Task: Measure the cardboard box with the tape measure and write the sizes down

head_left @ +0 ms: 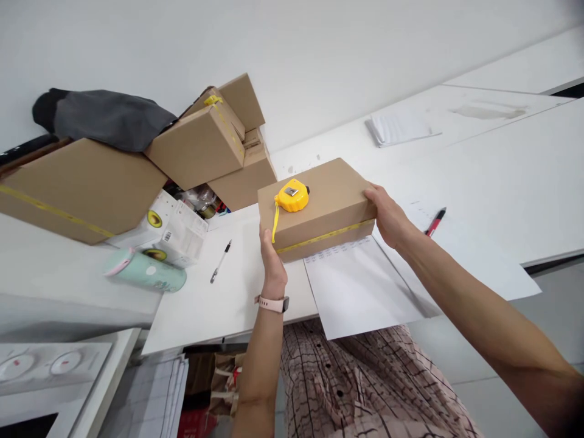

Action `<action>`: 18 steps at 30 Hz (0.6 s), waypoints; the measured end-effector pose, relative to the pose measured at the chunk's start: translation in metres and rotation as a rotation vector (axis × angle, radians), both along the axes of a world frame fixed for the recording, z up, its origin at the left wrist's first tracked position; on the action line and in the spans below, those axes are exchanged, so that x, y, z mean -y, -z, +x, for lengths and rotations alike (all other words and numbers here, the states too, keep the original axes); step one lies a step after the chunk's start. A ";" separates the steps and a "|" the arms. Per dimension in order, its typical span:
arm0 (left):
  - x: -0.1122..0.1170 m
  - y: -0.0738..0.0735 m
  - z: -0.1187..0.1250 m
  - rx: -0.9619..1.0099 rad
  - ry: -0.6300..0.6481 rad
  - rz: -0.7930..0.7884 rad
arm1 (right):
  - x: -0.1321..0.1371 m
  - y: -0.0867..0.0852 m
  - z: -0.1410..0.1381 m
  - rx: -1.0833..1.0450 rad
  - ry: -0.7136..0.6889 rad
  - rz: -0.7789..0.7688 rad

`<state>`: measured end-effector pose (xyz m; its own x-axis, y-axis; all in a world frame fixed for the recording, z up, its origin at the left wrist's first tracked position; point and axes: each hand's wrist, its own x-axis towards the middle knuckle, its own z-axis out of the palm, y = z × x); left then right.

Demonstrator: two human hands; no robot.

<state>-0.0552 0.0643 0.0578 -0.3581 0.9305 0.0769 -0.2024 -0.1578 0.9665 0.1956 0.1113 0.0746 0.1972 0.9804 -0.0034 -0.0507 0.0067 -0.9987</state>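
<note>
A closed brown cardboard box [326, 213] is held between my two hands over the white table. Its near side carries a strip of yellow tape. On top of it, toward the left, lies a yellow tape measure [292, 196] with a yellow wrist strap hanging over the box's edge. My left hand [272, 264] grips the box's left end, most of its fingers hidden behind the cardboard. At the right end my right hand [387, 213] has its thumb on the top edge, the other fingers out of sight. Printed paper sheets [365, 292] lie beneath the box.
Stacked cardboard boxes [196, 146] with a dark grey cloth [109, 115] stand at the left. Near them are a mint-green bottle [150, 271], a white carton [180, 234] and a pen [221, 261]. A red-and-black pen [435, 222] and a paper stack [401, 129] lie to the right.
</note>
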 end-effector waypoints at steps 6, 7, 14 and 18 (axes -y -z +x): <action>0.005 0.013 0.008 -0.022 -0.015 0.031 | 0.007 0.016 0.007 -0.020 0.016 -0.006; 0.004 0.014 0.009 -0.023 -0.019 0.032 | 0.006 0.017 0.008 -0.015 0.014 0.004; -0.014 0.011 0.011 -0.002 0.009 0.046 | -0.013 0.021 0.011 0.008 0.011 0.009; -0.029 0.006 0.012 0.004 -0.009 -0.013 | -0.027 0.023 0.011 0.025 0.024 0.020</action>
